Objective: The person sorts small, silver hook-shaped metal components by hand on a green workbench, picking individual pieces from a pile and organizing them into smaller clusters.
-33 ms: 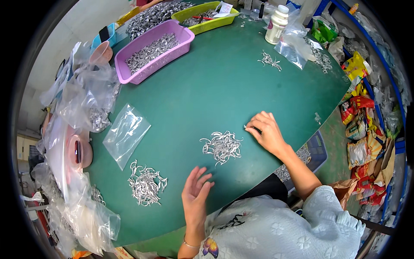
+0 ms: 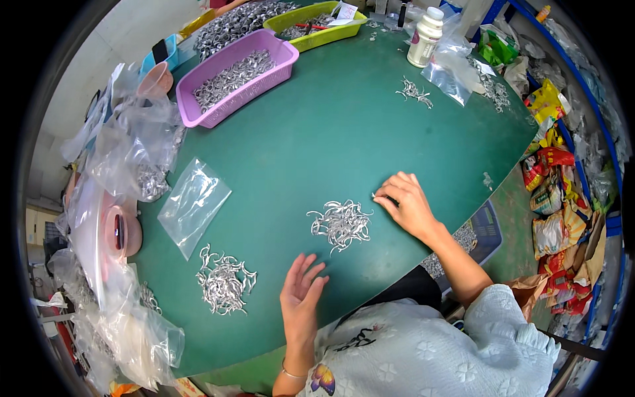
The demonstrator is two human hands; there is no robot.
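Note:
A small heap of curved silver metal pieces (image 2: 342,226) lies on the green tabletop (image 2: 297,152), between my two hands. To the right of it, my right hand (image 2: 405,204) is closed in a pinch, with a tiny pale bit showing at thumb and forefinger, too small to name. Nearer the table's front edge, my left hand (image 2: 303,291) is held palm inward, fingers apart and nothing in them. A second heap of the same curved pieces (image 2: 225,284) sits left of my left hand, and a flat clear plastic bag (image 2: 194,206) lies beyond it.
A purple basket (image 2: 296,61) and a yellow-green tray (image 2: 317,43), both with metal pieces, stand at the back. A white bottle (image 2: 425,38) and a few loose pieces (image 2: 415,92) are at far right. Plastic bags (image 2: 132,145) crowd the left edge; blue shelving (image 2: 598,112) is at right.
My right hand has shifted very slightly to the left, its pinch kept. My left hand and the heaps look the same.

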